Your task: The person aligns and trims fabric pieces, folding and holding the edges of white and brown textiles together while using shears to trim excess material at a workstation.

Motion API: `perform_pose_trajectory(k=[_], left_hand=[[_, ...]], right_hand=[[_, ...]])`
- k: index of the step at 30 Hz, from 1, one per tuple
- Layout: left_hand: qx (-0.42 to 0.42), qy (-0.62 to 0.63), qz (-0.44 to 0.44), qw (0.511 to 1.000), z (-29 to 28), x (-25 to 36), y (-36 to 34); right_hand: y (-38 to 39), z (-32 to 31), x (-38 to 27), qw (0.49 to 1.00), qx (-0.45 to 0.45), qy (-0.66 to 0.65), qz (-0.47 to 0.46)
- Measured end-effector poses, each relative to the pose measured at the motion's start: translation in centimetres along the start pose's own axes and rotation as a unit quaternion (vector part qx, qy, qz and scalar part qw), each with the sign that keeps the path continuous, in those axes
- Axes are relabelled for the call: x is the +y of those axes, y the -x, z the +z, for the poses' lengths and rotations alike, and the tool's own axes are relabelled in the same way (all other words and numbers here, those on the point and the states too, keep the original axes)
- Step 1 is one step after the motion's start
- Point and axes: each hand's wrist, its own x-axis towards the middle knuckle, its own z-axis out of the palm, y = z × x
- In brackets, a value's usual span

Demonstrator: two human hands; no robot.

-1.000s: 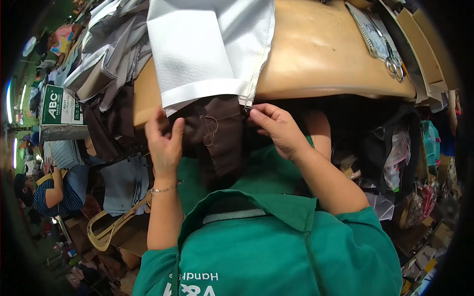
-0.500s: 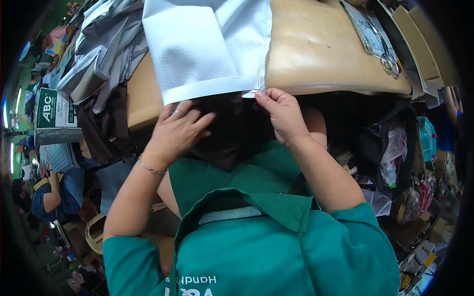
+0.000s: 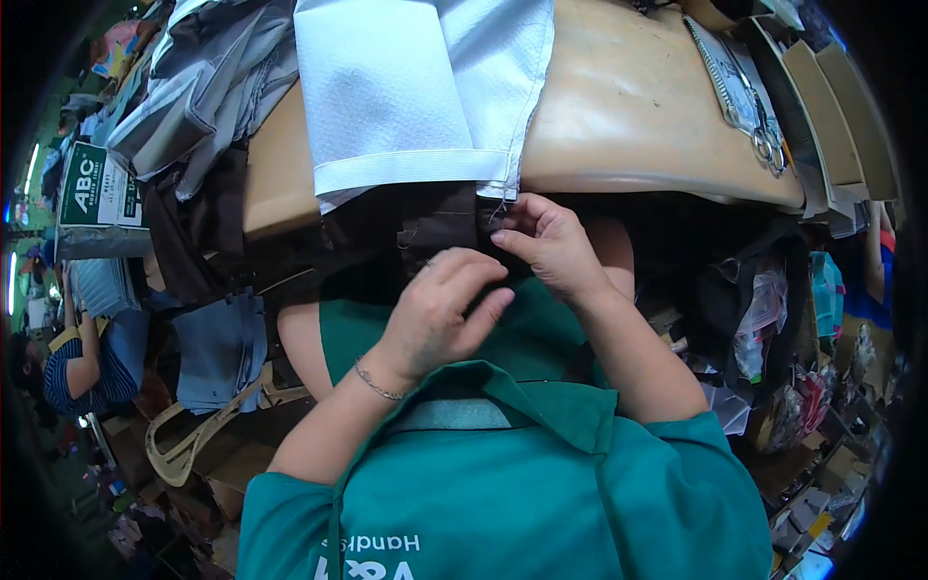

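Observation:
A white quilted-looking cloth (image 3: pixel 382 97) with a band along its lower edge lies over the table's near edge. Beneath it hangs dark brown cloth (image 3: pixel 440 227) with a stitched strip, and loose threads show by the white corner. My right hand (image 3: pixel 556 249) pinches the dark cloth's edge just below that corner, between thumb and forefinger. Lower and to the left, my left hand (image 3: pixel 447 309) hovers over my lap, its fingers bent and the thumb apart. It holds nothing that I can see, and wears a ring and a bracelet.
The tan padded table (image 3: pixel 638 106) spans the front. Scissors (image 3: pixel 759 126) lie on a spiral notebook at its right, beside cardboard boxes (image 3: pixel 822 116). Grey cloths (image 3: pixel 217 87) are heaped at left, above a green-and-white package (image 3: pixel 101 198). Another person (image 3: pixel 82 372) sits far left.
My left hand has come away from the white cloth's left corner, moving right and toward me. My right hand has shifted slightly down from the white corner to the dark cloth.

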Motion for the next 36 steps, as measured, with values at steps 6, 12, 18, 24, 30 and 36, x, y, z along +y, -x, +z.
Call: perform_pose_trajectory(k=[6,12,18,24,30,36], left_hand=[[0.002,-0.096,-0.092,0.991,-1.2,-0.8,0.0],[0.032,-0.204,-0.073,0.976,-0.9,-1.0,0.0],[0.037,-0.062,-0.083,0.994,-1.1,-1.7,0.3],[0.06,0.062,-0.149,0.985,-3.9,-2.1,1.1],[0.183,-0.278,-0.055,0.941,-5.8,-1.8,0.6],[0.026,-0.142,0.081,0.986,-1.5,1.3,-0.6]], right_hand=[[0.3,1.2,-1.3,0.994,-0.018,-0.084,0.063],[0.6,1.6,-1.6,0.984,-0.027,-0.153,0.084],[0.8,2.0,-2.6,0.986,-0.03,-0.148,0.072],[0.2,-0.2,-2.1,0.947,0.029,0.286,-0.141],[-0.2,-0.5,-1.9,0.939,0.028,0.323,-0.119],[1.0,1.2,-1.7,0.998,-0.057,-0.009,0.02]])
